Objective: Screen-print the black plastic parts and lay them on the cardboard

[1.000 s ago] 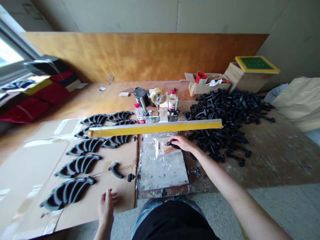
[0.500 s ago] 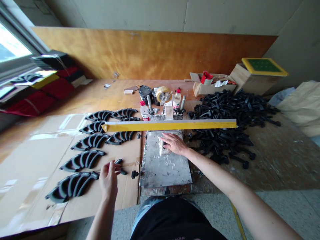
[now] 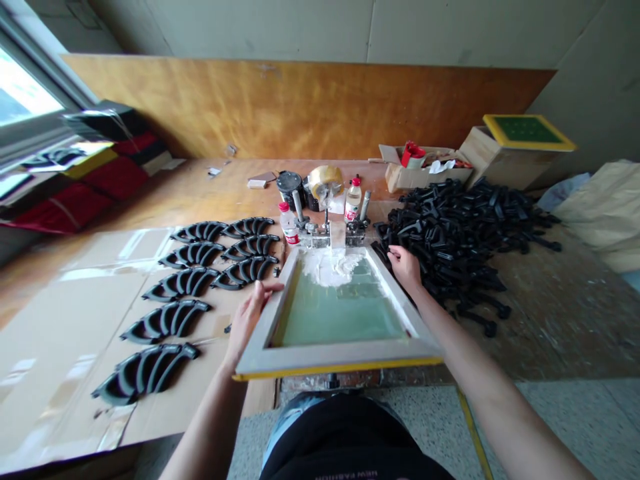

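A person's two bare hands flank a mesh-filled frame (image 3: pixel 325 353) at the middle of the desk's (image 3: pixel 210 193) near edge, white paste (image 3: pixel 327 270) banked at the mesh's far end. The left hand (image 3: pixel 246 321) lies along the frame's left rail, fingers partly extended, the tips at the wood; whether it grips or merely brushes the rail cannot be told. The right hand (image 3: pixel 406 267) is just beyond the right rail, at the border of a heap of black parts (image 3: pixel 445 233) that spreads toward the desk's far right corner. Its fingers are curled, thumb and fingertips close together; whether a part is pinched between them cannot be made out.

The frame's near end looks raised, though its height off the desk is unclear. If it is unsupported there, it could drop and catch fingers beneath the rail. Paste smeared along the inner right rail could mark a sleeveless forearm crossing so near it. A reach past that rail could knock the frame askew or drag tangled parts against it. Left, rows of curved dark parts (image 3: pixel 184 283) stand on cardboard (image 3: pixel 107 273) toward the desk's left edge; a sideways swing of the left elbow could topple the nearest row.
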A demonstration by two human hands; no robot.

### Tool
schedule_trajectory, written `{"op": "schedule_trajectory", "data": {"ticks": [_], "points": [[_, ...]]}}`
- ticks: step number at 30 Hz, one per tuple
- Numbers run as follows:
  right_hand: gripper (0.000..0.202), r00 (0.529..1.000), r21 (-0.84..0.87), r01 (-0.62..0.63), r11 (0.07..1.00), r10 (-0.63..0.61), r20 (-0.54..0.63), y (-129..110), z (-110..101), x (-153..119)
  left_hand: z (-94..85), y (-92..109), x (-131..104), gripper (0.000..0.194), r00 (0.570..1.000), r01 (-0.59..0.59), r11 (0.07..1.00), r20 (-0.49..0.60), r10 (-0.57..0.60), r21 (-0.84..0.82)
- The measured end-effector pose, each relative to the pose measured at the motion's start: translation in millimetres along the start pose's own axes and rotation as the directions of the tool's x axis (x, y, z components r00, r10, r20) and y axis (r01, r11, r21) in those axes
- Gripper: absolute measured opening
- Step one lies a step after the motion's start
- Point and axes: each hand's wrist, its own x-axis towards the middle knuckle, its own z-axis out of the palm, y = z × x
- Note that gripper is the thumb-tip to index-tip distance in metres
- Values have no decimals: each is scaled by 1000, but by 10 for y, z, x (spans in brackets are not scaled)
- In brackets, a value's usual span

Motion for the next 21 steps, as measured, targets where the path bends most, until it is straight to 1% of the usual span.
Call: {"op": "schedule_trajectory", "data": {"ticks": [1, 2, 3, 4, 5, 6, 7, 9, 11, 12, 13, 14, 15, 17, 18, 19, 20, 21], "points": [[37, 997, -21, 72, 997, -72, 11, -90, -14, 67, -35, -168, -43, 69, 998, 61, 997, 27, -62, 37], [41, 985, -44, 169, 985, -168, 35, -215, 17, 120, -49, -339, -69, 70, 994, 100, 993, 43, -103, 61], [46, 960, -66, 276, 959, -271, 71, -365, 88, 160, -45, -509, -76, 74, 991, 122, 990, 48, -125, 70], [51, 924, -87, 373, 924, -362, 124, -523, 187, 188, -28, -672, -66, 80, 989, 135, 988, 55, -139, 76], [53, 887, -111, 446, 888, -422, 189, -674, 305, 207, -5, -823, -40, 86, 988, 136, 987, 58, -141, 84], [51, 856, -143, 491, 859, -446, 261, -805, 430, 218, 21, -957, -5, 90, 989, 130, 987, 57, -136, 93], [45, 834, -188, 516, 836, -440, 334, -907, 550, 221, 43, -1069, 34, 91, 990, 122, 988, 55, -127, 100], [27, 808, -286, 533, 797, -378, 451, -1013, 745, 197, 69, -1219, 102, 88, 993, 102, 989, 49, -108, 107], [13, 795, -351, 542, 763, -332, 508, -1013, 848, 115, 72, -1275, 135, 83, 994, 96, 989, 50, -102, 109], [9, 784, -359, 559, 748, -335, 523, -990, 859, 47, 70, -1275, 136, 82, 993, 99, 989, 52, -105, 113], [7, 763, -347, 588, 731, -358, 539, -961, 842, -36, 68, -1264, 130, 81, 993, 104, 988, 52, -111, 118], [7, 728, -317, 629, 710, -396, 559, -931, 800, -130, 68, -1246, 119, 80, 992, 110, 986, 51, -117, 122], [10, 679, -271, 678, 683, -441, 587, -905, 737, -225, 70, -1225, 105, 80, 991, 117, 985, 49, -124, 124], [15, 544, -130, 770, 624, -536, 646, -877, 576, -381, 79, -1189, 80, 79, 990, 125, 984, 46, -132, 127], [15, 475, -53, 798, 600, -573, 667, -878, 497, -424, 84, -1176, 72, 78, 990, 125, 984, 45, -132, 125], [14, 422, 11, 811, 585, -598, 682, -888, 430, -440, 88, -1168, 67, 78, 990, 124, 985, 46, -130, 121], [13, 392, 52, 811, 583, -607, 691, -904, 385, -432, 91, -1164, 65, 78, 991, 120, 986, 48, -127, 115], [12, 390, 62, 804, 591, -604, 695, -923, 364, -408, 91, -1163, 66, 78, 991, 117, 987, 50, -123, 109]]}}
